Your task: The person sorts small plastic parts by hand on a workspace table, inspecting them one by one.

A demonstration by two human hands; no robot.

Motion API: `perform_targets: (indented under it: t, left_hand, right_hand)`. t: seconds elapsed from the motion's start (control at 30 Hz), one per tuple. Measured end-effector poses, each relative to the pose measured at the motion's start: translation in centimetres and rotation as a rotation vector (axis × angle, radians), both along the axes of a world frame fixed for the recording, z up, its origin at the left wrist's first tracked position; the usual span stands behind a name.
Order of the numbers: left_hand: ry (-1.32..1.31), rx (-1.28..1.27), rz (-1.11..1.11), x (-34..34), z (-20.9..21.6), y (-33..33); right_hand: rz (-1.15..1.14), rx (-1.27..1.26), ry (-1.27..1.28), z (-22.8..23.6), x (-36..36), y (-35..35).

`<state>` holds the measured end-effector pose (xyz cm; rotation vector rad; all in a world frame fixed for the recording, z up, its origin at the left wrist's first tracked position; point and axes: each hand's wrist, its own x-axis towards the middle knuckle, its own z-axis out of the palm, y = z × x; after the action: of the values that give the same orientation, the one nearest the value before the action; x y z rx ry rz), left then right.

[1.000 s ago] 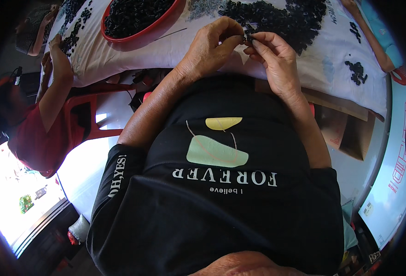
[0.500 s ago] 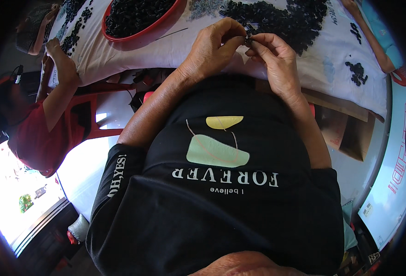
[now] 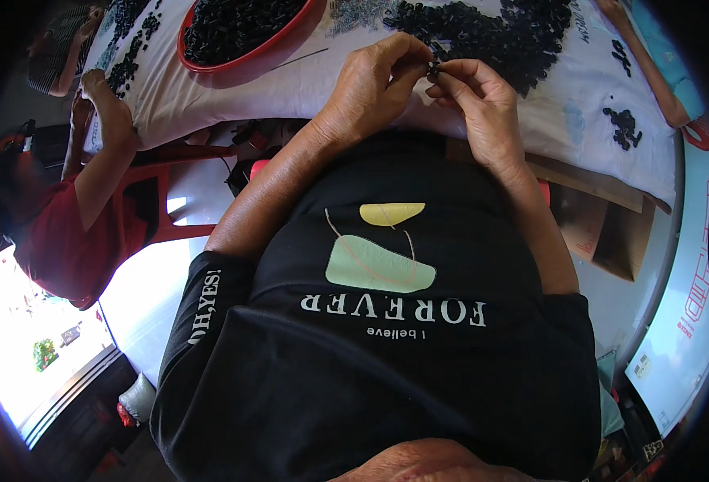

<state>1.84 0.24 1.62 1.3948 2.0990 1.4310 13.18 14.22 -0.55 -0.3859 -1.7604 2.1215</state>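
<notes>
My left hand point(image 3: 377, 80) and my right hand point(image 3: 480, 100) meet over the near edge of the cloth-covered table, fingertips pinched together. Between them is a small black piece point(image 3: 433, 69), mostly hidden by the fingers, so its exact shape cannot be made out. Both hands grip it from opposite sides. Just beyond them spreads a large heap of small black plastic pieces point(image 3: 499, 40). Left of my left hand, a red basin point(image 3: 250, 61) holds many more black pieces. A patch of tiny metallic-looking parts point(image 3: 358, 14) lies at the table's far side.
Small clusters of black pieces point(image 3: 624, 128) lie on the right of the white cloth point(image 3: 234, 100). A thin dark rod point(image 3: 300, 59) rests near the basin. At the left sits a person in red point(image 3: 81, 233); other people's arms reach in at both sides. Cardboard boxes point(image 3: 596, 225) stand below the table.
My hands stay almost in place, with only slight finger shifts around the small black piece. The person at the left moves the head a little.
</notes>
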Motion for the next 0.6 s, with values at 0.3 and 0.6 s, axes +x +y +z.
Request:
perform_targets:
  t: [0.3,0.6]
  left_hand:
    - [0.092,0.009,0.024,0.05,-0.05,0.02]
    - [0.086,-0.136,0.075,0.19,0.47,-0.23]
  right_hand:
    - [-0.004,-0.013,-0.004,0.21,0.09,-0.14]
    - [0.001,0.012,-0.004,-0.14,0.03,0.01]
